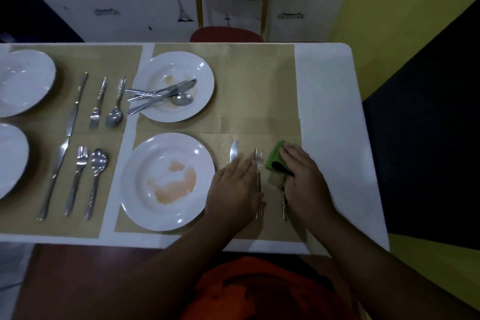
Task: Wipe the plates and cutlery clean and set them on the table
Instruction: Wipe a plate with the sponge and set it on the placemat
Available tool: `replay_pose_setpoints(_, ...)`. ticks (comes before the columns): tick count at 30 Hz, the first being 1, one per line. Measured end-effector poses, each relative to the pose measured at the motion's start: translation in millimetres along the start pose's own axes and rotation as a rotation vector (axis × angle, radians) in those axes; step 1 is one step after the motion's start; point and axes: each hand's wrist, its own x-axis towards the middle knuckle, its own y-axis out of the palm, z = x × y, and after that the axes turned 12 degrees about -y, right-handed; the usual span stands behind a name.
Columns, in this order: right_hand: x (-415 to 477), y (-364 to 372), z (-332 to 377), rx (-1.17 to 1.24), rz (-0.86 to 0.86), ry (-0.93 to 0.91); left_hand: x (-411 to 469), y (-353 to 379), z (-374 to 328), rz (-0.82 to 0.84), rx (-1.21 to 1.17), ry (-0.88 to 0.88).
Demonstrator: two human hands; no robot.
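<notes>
I see the left hand (235, 184) lying flat, fingers straight, over the knife (234, 150) beside the fork (258, 154). The right hand (301, 176), fingers extended, presses a green sponge (275, 157) onto a cutlery handle (284, 206) right of the stained plate (155, 150) on the counter (327, 138).

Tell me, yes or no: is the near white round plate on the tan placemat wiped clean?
No, the near white round plate shows an orange-brown smear across its middle.
</notes>
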Motion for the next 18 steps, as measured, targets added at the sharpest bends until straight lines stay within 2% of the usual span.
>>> replay_pose_setpoints(7, 15, 57, 64, 0.137, 0.216, -0.247, -51, -13, 77, -0.003, -0.092, -0.318)
replay_pose_setpoints(11, 16, 89, 96, 0.139, 0.331, -0.357, -67, -16, 113, 0.002, -0.149, -0.473)
replay_pose_setpoints(15, 13, 109, 113, 0.142, 0.414, -0.356, -78, -22, 153, -0.027, -0.257, -0.749)
replay_pose_setpoints(18, 13, 116, 120, 0.12, 0.431, -0.29, -77, -24, 174, -0.063, -0.483, -0.891)
